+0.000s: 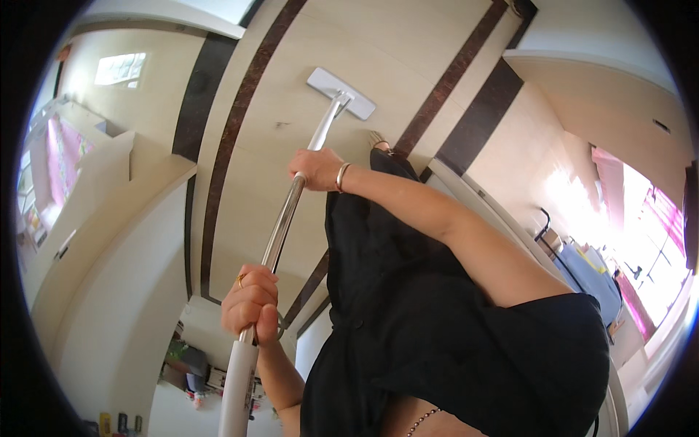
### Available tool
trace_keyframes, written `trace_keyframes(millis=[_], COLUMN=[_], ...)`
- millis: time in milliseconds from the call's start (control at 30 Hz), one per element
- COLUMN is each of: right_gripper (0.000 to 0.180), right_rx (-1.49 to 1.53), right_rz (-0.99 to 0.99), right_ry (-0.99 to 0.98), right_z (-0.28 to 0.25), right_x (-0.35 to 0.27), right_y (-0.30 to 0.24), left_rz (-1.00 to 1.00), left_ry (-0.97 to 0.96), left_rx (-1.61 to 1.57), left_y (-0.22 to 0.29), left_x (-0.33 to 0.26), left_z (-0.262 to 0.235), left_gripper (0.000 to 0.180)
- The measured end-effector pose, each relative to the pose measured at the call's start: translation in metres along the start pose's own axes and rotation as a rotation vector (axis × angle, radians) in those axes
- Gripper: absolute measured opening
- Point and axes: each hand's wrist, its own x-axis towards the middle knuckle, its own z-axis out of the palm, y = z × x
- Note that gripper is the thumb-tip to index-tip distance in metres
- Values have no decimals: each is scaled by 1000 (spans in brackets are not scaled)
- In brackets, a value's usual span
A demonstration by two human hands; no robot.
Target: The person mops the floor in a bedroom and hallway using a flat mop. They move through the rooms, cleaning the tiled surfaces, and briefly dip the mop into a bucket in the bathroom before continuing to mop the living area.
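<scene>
A flat mop with a silver pole [282,229] slants across the view from lower left up to the middle. Its white rectangular head [361,108] lies on the pale tiled floor [295,80]. My right hand [318,169], with a silver bangle at its wrist, is closed around the pole near the white lower section. Lower down in the view, my left hand [251,302], wearing a gold ring, grips the pole just beside the thick white handle [237,386]. My foot [378,142] shows close to the mop head, under black clothing.
Dark stone strips [246,109] border the floor on both sides. To the left, a white door [131,240] stands by a doorway to a bright room. At right, another doorway opens onto a room with pink curtains [666,222] and grey-blue items [588,273]. Small dark marks [282,125] are on the floor.
</scene>
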Motion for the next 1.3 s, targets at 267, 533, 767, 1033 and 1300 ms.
trace_keyframes(millis=[267,533,767,1033,1300], right_gripper=[9,20,23,16,19], right_rx=[-164,-196,-18,12,97], right_rz=[225,600,683,400,404], right_ry=[326,539,794,944,649], right_z=[-77,-122,-52,13,60], right_x=[-94,-220,-294,-235,-104], right_y=[146,259,249,185,99], left_rz=[-10,-10,-91,-75,-62], left_ry=[-13,-246,-533,-720,-596], left_rx=[-207,-411,-431,-310,-111], left_y=[-87,-149,-119,-79,-36], left_x=[27,39,13,25,27], left_z=[129,274,292,192,51], left_gripper=[28,34,37,32,26])
